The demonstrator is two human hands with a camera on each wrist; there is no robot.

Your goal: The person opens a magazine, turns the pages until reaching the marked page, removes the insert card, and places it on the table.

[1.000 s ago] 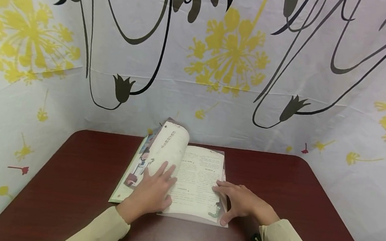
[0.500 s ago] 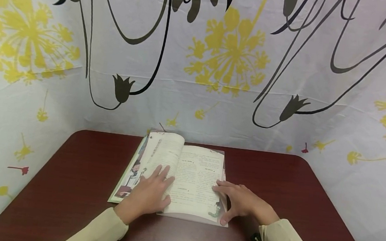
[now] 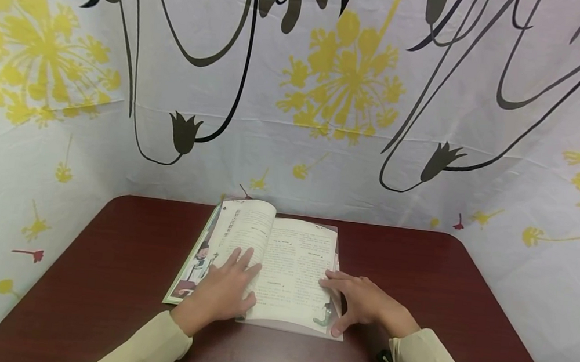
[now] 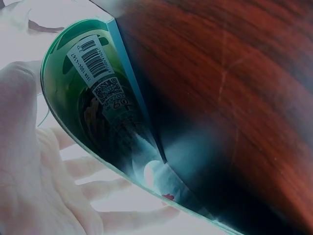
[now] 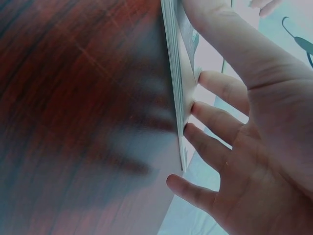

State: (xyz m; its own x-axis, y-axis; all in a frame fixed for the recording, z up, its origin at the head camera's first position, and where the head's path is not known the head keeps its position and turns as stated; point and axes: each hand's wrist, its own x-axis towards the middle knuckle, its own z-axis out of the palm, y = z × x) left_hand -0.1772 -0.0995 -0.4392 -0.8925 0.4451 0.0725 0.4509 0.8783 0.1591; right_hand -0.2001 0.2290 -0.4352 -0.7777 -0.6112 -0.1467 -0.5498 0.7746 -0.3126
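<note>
L hand (image 3: 219, 291) fingers (image 3: 234, 257) spread, relaxed, resting on the L page (image 3: 249, 221), nothing gripped; thumb out to the right, nr the gutter. R hand (image 3: 362, 301) fingers loose too, not clenched, tips touching the R edge of the R page (image 3: 297, 269), thumb at its near R corner, by a sm. green drawing (image 3: 322, 317). Book (image 3: 281, 325) lies open on the table (image 3: 431, 293), approx. centre, btwn & under both hands; L page bows up toward the gutter, w/ an illustrated pg. (image 3: 202, 257) showing along its left. L wrist cam: green back cover (image 4: 56, 73) curves up off the table, w/ barcode (image 4: 93, 58) & QR code (image 4: 108, 91). Table dk red-brown, shiny on the near side. Pale sleeves (image 3: 148, 345) on both arms; sm. dark item (image 3: 385, 360) at R wrist. Far side: white cloth (image 3: 341, 192) w/ yellow & grey flower print.
</note>
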